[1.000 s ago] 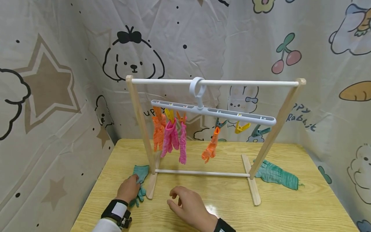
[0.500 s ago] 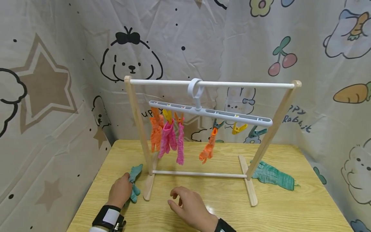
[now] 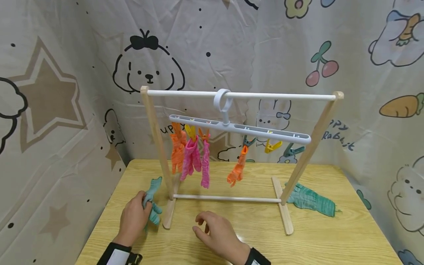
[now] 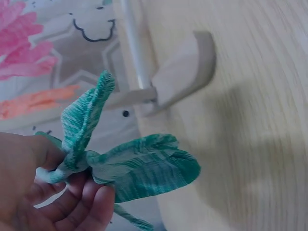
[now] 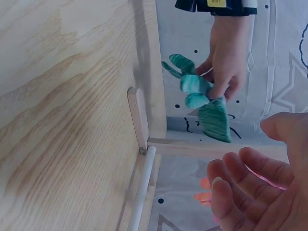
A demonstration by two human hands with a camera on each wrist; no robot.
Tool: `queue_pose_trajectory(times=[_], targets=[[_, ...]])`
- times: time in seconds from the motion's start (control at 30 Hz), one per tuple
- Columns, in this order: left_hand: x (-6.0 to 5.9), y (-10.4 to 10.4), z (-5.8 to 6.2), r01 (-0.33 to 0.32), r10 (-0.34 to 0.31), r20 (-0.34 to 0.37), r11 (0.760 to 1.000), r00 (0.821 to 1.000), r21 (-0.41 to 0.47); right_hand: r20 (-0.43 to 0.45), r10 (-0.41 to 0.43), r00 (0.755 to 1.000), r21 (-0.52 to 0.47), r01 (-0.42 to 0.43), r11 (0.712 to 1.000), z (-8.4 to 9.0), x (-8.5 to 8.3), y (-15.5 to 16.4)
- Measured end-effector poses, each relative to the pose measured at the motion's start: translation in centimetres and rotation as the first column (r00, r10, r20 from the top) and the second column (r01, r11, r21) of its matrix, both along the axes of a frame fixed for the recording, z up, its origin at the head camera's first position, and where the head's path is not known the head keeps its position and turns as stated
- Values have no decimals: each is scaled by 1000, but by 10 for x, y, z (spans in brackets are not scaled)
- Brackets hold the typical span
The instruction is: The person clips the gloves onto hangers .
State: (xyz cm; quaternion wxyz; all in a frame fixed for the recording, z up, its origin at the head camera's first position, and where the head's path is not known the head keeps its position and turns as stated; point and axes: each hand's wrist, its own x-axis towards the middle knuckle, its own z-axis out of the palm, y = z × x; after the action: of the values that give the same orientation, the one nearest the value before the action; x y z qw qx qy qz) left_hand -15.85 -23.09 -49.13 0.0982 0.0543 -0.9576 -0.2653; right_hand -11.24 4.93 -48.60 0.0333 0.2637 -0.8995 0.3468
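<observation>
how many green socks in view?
2. One green sock held in the left hand, left of the rack; the other green sock lies on the table behind the rack's right foot.

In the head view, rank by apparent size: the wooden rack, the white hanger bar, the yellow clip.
1. Wooden rack, largest by far.
2. White hanger bar, narrower than the rack.
3. Yellow clip, smallest.

Looks like a staged home-laundry corner, not a real room. I'm at a small wooden table [image 3: 331,235] boxed in by cartoon-print curtains [image 3: 66,92] with dogs, cherries and carrots. A tabletop drying rack [image 3: 241,96] stands on it, with a clip hanger [image 3: 240,128] holding small socks [image 3: 192,160].
</observation>
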Motion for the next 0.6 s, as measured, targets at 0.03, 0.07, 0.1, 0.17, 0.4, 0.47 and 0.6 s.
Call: queue_pose_trajectory(times=[0.03, 0.07, 0.1, 0.17, 0.4, 0.47, 0.6], targets=[[1, 2, 2, -2, 2, -11, 1000, 1000, 9, -10, -3, 1000, 1, 3, 1000, 0, 0, 0], [3, 4, 3, -3, 3, -22, 1000, 1000, 18, -18, -5, 1000, 2, 5, 1000, 1, 0, 1], [5, 6, 4, 0, 1, -35, 1000, 999, 23, -21, -7, 1000, 1, 7, 1000, 1, 0, 1], [9, 11, 5, 12, -10, -60, 999, 998, 33, -29, -7, 1000, 1, 7, 1000, 2, 0, 2], [20, 24, 6, 70, -64, -137, 997, 988, 36, 31, -4, 1000, -1, 4, 1000, 4, -1, 6], [22, 28, 6, 82, -76, -146, 996, 986, 37, 47, -7, 999, 3, 7, 1000, 5, -2, 7], [26, 33, 4, 109, -102, -148, 993, 984, 40, 60, -17, 998, 15, 16, 1000, 3, -3, 10]])
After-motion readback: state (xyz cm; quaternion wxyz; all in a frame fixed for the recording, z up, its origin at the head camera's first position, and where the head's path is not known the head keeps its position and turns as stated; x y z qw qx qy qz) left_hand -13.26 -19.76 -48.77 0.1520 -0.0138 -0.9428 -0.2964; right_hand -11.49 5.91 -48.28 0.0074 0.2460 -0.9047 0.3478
